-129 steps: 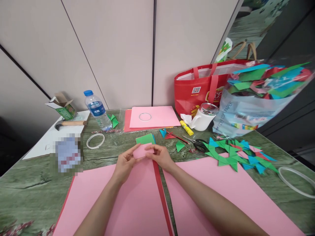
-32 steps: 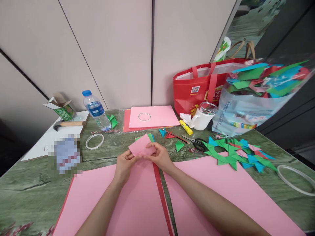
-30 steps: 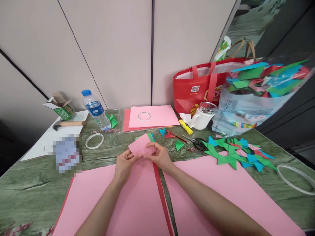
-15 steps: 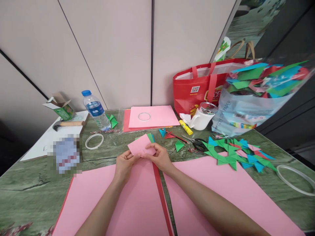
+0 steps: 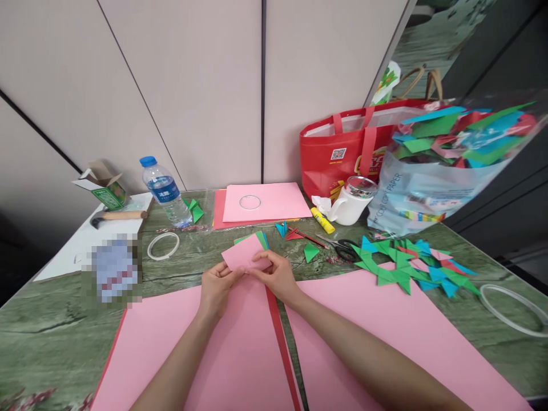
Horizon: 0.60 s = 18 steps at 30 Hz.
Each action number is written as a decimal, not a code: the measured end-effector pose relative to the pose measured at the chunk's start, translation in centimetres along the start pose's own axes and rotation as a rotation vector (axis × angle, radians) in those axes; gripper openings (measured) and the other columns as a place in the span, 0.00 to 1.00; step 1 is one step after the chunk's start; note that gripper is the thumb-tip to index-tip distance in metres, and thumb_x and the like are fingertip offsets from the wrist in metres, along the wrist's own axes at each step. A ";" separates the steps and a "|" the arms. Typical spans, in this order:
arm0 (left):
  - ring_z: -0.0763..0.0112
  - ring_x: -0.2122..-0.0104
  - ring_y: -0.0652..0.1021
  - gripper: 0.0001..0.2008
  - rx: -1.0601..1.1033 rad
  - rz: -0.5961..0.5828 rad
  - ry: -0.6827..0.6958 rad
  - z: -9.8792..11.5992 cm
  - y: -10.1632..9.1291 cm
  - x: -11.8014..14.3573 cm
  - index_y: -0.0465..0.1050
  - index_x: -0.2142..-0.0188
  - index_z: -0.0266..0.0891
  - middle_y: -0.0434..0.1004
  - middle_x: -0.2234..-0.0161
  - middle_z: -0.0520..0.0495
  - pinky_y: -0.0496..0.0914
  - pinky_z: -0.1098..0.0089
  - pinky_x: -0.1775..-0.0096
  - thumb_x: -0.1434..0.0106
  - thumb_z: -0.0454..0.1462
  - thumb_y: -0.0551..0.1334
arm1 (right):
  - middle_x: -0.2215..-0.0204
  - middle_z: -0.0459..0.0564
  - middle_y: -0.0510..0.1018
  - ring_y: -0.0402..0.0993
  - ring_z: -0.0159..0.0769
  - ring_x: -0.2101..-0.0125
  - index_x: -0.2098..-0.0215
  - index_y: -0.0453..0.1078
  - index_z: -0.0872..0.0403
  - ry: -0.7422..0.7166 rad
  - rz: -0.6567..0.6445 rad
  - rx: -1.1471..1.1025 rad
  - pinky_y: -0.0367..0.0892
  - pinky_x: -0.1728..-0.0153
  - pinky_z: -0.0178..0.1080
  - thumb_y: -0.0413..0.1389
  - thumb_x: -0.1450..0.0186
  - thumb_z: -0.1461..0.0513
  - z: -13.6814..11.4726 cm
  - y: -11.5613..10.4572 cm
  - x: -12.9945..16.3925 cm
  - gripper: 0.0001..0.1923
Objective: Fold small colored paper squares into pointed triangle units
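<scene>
A green wood-grain table [image 5: 51, 331] carries everything, and two large pink paper sheets [image 5: 240, 354] lie flat directly beneath both forearms, a red sheet's edge showing as a strip between them. Far beyond the right hand [image 5: 276, 277], against the wall, stands a red fabric tote bag [image 5: 338, 157], with a clear plastic bag stuffed with coloured paper pieces [image 5: 432, 171] to its right. To the right of the right hand a heap of green, blue and pink folded paper triangles [image 5: 406, 265] rests on the table. Beyond the left hand [image 5: 216, 285], towards the wall, stands a clear plastic water bottle with a blue cap [image 5: 165, 191]. Between the two hands, just above the table, is a small pink folded paper piece [image 5: 246, 256]: the left hand pinches its lower left edge, the right hand's fingers clamp its lower right corner, thumb on top.
</scene>
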<state>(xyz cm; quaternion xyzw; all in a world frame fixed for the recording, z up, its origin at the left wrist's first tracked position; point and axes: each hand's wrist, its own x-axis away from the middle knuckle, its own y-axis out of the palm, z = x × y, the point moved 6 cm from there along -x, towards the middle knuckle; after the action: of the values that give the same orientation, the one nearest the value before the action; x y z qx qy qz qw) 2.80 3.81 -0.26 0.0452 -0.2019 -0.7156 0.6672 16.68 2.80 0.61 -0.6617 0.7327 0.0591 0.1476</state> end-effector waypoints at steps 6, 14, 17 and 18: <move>0.60 0.68 0.78 0.22 -0.012 0.008 0.014 0.0 -0.1 0.0 0.73 0.64 0.31 0.79 0.67 0.41 0.72 0.61 0.62 0.61 0.37 0.70 | 0.68 0.47 0.73 0.70 0.37 0.68 0.69 0.66 0.52 0.035 0.018 -0.022 0.64 0.73 0.34 0.61 0.51 0.58 0.5 -0.1 0.1 0.13; 0.60 0.69 0.78 0.21 -0.040 0.026 -0.007 -0.2 -0.1 -0.1 0.73 0.65 0.29 0.79 0.69 0.40 0.71 0.61 0.61 0.61 0.36 0.70 | 0.69 0.47 0.74 0.72 0.36 0.69 0.54 0.54 0.52 0.179 -0.078 -0.298 0.67 0.70 0.36 0.63 0.54 0.62 1.8 0.6 -0.4 0.32; 0.60 0.69 0.78 0.20 -0.019 0.014 -0.016 -0.5 -0.2 -0.2 0.73 0.65 0.30 0.79 0.69 0.40 0.71 0.61 0.61 0.59 0.35 0.69 | 0.64 0.49 0.74 0.71 0.38 0.65 0.57 0.59 0.54 0.154 -0.120 -0.263 0.67 0.66 0.38 0.62 0.53 0.61 1.3 0.6 -0.6 0.27; 0.61 0.69 0.78 0.19 -0.016 0.013 -0.017 -0.5 -0.2 -0.2 0.73 0.65 0.30 0.79 0.69 0.41 0.71 0.62 0.61 0.59 0.34 0.69 | 0.63 0.50 0.73 0.71 0.38 0.64 0.57 0.60 0.54 0.132 -0.120 -0.243 0.66 0.65 0.38 0.62 0.53 0.61 1.1 0.5 -0.6 0.26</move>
<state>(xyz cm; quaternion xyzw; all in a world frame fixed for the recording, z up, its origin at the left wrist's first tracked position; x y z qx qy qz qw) 2.81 3.89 -0.86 0.0325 -0.2020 -0.7132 0.6705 16.41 3.76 -0.28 -0.7196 0.6875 0.0946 0.0212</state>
